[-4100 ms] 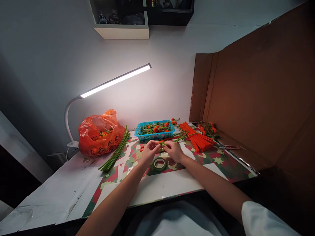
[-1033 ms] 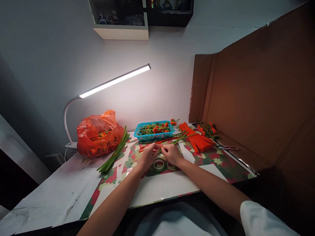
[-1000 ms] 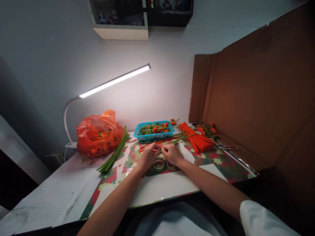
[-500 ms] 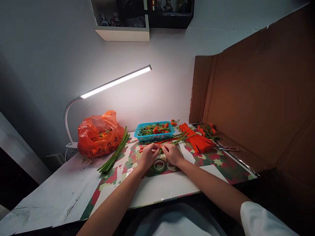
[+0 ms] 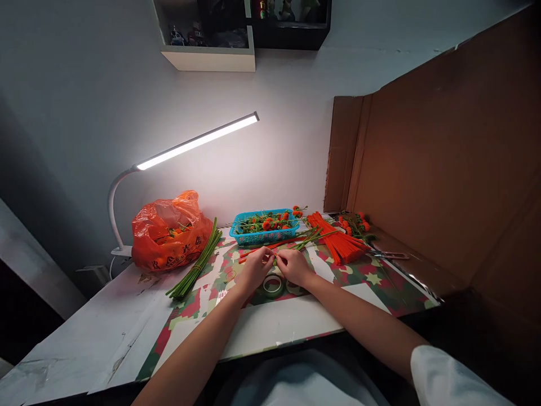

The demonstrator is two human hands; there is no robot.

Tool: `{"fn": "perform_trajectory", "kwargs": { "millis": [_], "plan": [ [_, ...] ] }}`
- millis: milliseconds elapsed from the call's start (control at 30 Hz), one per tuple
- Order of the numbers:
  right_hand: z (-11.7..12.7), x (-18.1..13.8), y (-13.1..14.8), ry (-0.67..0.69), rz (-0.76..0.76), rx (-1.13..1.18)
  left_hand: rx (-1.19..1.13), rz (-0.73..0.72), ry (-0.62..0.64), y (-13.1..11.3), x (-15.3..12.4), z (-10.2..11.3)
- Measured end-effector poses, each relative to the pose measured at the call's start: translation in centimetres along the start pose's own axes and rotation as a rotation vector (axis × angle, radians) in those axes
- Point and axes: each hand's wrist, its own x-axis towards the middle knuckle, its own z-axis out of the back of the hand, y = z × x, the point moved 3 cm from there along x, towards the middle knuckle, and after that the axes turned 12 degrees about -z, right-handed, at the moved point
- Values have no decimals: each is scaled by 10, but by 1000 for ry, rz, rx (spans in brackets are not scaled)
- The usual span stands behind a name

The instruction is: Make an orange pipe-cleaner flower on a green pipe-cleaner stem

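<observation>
My left hand (image 5: 255, 269) and my right hand (image 5: 295, 267) meet over the middle of the table, fingertips pinched close together. Between them shows a small greenish bit, too small and too covered to name. A roll of green tape (image 5: 274, 294) lies just below the fingers. Past my hands are some thin orange strips (image 5: 287, 241) and several green stems (image 5: 310, 239). A fanned bundle of orange strips (image 5: 341, 247) lies to the right of them. Behind stands a blue basket (image 5: 264, 239) with orange flower heads on green stems.
On the left are a tied bundle of green stems (image 5: 196, 272) and an orange plastic bag (image 5: 169, 259). A lit lamp (image 5: 198, 142) leans over the table (image 5: 80, 344). At right lie more orange flowers (image 5: 357, 224) and scissors (image 5: 396, 256), beside a tall cardboard wall (image 5: 422, 158).
The fingers of my right hand have curled in closer to my left fingertips. The whole view has shifted slightly; the things on the table stay where they were.
</observation>
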Motion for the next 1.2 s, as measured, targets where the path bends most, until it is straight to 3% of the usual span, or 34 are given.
{"fn": "perform_trajectory", "kwargs": {
  "millis": [400,633,767,867,1000,1200],
  "plan": [
    [0,-2,7,-95,82,-93,-132,77,-66,-7,1,5],
    [9,6,-7,-68,-151,367,-342,269,-160,9,0,0],
    [12,6,-2,12,-40,429,-489,384,-131,16,-2,-3],
    [13,5,3,41,-24,483,-544,333,-69,11,-1,-4],
    [10,7,-1,27,-164,596,-537,232,18,5,-1,-5],
    [-11,15,-17,278,-374,929,-530,190,54,11,-3,-9]
  ]
}}
